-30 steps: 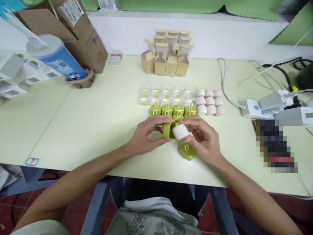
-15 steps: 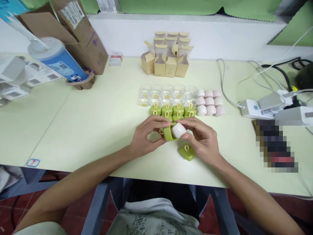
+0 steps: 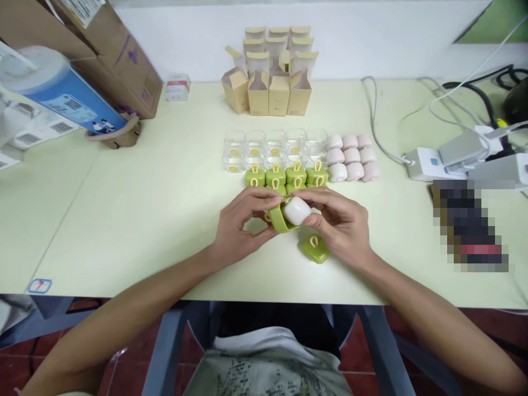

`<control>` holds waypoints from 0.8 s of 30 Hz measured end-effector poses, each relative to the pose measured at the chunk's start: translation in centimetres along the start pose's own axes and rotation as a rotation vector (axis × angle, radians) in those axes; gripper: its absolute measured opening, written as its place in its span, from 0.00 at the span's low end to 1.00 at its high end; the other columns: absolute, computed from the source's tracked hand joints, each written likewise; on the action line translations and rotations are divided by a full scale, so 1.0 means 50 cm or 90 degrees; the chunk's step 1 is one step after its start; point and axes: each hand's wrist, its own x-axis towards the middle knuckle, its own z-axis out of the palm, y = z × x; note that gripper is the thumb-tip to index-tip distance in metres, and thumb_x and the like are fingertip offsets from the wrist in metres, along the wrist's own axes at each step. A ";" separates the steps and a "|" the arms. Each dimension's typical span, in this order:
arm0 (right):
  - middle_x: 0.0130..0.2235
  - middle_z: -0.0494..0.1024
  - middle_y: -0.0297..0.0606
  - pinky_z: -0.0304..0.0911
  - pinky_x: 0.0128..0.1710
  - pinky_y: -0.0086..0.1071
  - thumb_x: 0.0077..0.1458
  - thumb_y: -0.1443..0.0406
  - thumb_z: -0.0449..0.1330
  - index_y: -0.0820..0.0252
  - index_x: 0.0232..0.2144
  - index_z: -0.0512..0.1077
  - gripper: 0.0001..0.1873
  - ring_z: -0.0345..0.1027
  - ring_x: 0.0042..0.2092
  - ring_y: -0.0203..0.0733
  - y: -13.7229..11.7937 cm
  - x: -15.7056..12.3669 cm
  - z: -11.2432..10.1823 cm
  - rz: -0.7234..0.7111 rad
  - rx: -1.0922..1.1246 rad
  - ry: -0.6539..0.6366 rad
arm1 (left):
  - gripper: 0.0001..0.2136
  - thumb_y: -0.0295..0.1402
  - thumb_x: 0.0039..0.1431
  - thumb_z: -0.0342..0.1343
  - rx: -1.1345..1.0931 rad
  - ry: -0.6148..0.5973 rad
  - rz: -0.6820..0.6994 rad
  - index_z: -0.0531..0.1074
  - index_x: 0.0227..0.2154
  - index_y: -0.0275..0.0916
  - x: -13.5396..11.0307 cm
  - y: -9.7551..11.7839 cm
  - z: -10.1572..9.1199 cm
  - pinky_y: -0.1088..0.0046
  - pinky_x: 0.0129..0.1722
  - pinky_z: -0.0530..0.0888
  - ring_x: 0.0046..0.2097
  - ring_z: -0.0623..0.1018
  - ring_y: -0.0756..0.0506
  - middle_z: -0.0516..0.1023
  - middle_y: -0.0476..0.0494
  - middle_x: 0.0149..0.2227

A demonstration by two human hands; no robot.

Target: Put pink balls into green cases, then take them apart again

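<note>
White rounded case (image 3: 297, 210) is sitting tilted in the mouth of a green cover (image 3: 279, 219), between the two hands, much of it showing outside the rim. In the head view, the left hand (image 3: 241, 223) is holding the cover between thumb and fingers, and a cream loop (image 3: 268, 216) is poking out toward that palm. The right hand (image 3: 346, 223) is gripping the white case, its thumb pressing the near side while its fingertips are reaching the cover's upper edge.

Just below the right hand, a green lidlike piece (image 3: 315, 250) with its own loop is lying on the table (image 3: 136, 209). Right beyond both hands, looped green pieces (image 3: 276, 176) are standing in rows, the nearer row being partly hidden by the fingers. Past these, clear plastic containers (image 3: 264, 144) are lining up, some bearing yellow stickers. Beyond the right hand, white and pale pink cases (image 3: 352, 157) are forming a block. Farther ahead of the hands, open cardboard boxes (image 3: 278, 102) are standing grouped near the wall.
</note>
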 end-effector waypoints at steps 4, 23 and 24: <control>0.51 0.88 0.40 0.79 0.51 0.46 0.66 0.48 0.73 0.45 0.54 0.86 0.18 0.81 0.50 0.50 0.004 -0.004 0.006 -0.017 0.012 0.003 | 0.22 0.33 0.65 0.74 0.022 0.016 0.025 0.77 0.59 0.47 0.004 0.001 0.005 0.70 0.40 0.86 0.52 0.86 0.43 0.83 0.39 0.54; 0.56 0.87 0.39 0.83 0.51 0.41 0.60 0.66 0.77 0.48 0.57 0.78 0.25 0.84 0.48 0.46 0.010 -0.001 -0.002 -0.092 -0.006 -0.061 | 0.20 0.42 0.71 0.68 0.123 -0.025 0.119 0.77 0.61 0.44 0.032 0.000 -0.008 0.74 0.38 0.85 0.53 0.85 0.44 0.84 0.38 0.53; 0.57 0.87 0.40 0.82 0.52 0.41 0.62 0.67 0.75 0.49 0.56 0.79 0.22 0.84 0.49 0.45 0.009 -0.001 -0.002 -0.097 -0.009 -0.063 | 0.20 0.41 0.70 0.70 0.127 -0.010 0.122 0.77 0.60 0.43 0.032 0.002 -0.007 0.75 0.38 0.85 0.53 0.86 0.44 0.85 0.39 0.52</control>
